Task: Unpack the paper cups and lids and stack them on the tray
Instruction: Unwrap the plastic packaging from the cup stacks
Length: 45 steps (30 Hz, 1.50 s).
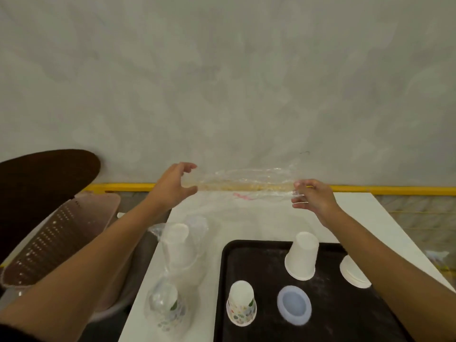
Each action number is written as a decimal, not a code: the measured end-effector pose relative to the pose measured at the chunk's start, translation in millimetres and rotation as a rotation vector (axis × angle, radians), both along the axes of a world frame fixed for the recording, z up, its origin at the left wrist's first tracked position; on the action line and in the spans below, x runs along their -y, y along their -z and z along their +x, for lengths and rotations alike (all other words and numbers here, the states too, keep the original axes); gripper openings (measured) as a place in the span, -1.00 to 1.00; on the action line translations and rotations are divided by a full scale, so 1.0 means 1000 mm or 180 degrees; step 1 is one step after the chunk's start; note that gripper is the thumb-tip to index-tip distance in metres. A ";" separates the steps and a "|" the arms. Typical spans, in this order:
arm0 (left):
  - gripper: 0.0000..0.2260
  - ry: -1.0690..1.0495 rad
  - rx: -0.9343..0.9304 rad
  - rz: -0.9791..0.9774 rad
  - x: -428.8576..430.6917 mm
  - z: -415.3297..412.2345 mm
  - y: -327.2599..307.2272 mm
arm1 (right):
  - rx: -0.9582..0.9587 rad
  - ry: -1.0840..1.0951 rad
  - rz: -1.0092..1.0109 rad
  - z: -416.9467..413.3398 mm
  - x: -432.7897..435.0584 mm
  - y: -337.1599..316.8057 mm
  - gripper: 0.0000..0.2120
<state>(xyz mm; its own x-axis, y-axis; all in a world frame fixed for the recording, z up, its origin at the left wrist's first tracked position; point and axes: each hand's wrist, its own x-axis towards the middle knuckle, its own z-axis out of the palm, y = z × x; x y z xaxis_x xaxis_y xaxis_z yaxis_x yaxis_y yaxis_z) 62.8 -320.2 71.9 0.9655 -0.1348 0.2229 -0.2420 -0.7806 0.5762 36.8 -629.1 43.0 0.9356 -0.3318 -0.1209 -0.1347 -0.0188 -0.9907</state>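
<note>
1. Nearest me, the patterned cups (241, 303) and a bluish lid (294, 304) sit unpacked on the black tray (271, 262).
2. Behind them are the white cups (301, 255), rim-down, likely for steadiness, and the white lids (354, 274).
3. Left, on the worktop (246, 218), two wrapped stacks (179, 245) wait.
4. Farthest, the right grip (313, 197) pinches a clear, empty-looking bag (251, 180). The left grip (175, 186) curves round its other end; whether it holds, I cannot tell.

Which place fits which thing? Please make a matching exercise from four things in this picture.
1 clear bag
2 blue lid
3 unwrapped plain white cups
4 wrapped flowered cups

a upside down on the tray
b on the white table, left of the tray
c in the air, pinched by the right hand
d lying flat on the tray

Pairs: 1c, 2d, 3a, 4b
</note>
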 end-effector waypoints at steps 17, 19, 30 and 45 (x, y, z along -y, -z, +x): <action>-0.79 -0.0122 -0.0477 -0.0689 -0.027 0.048 0.064 | -0.1596 0.0128 -0.0701 0.107 -0.034 0.118 -0.63; -0.80 -0.0123 -0.0529 -0.0759 -0.030 0.042 0.064 | -0.1592 0.0156 -0.0853 0.104 -0.038 0.109 -0.63; -0.73 0.0121 -0.0449 -0.1296 -0.046 -0.034 0.040 | -0.0685 -0.0349 -0.0775 0.039 -0.076 0.040 -0.89; -0.49 0.0295 -0.1197 0.0091 -0.073 -0.157 0.081 | -0.0491 -0.1114 -0.0775 -0.098 -0.142 0.034 -0.86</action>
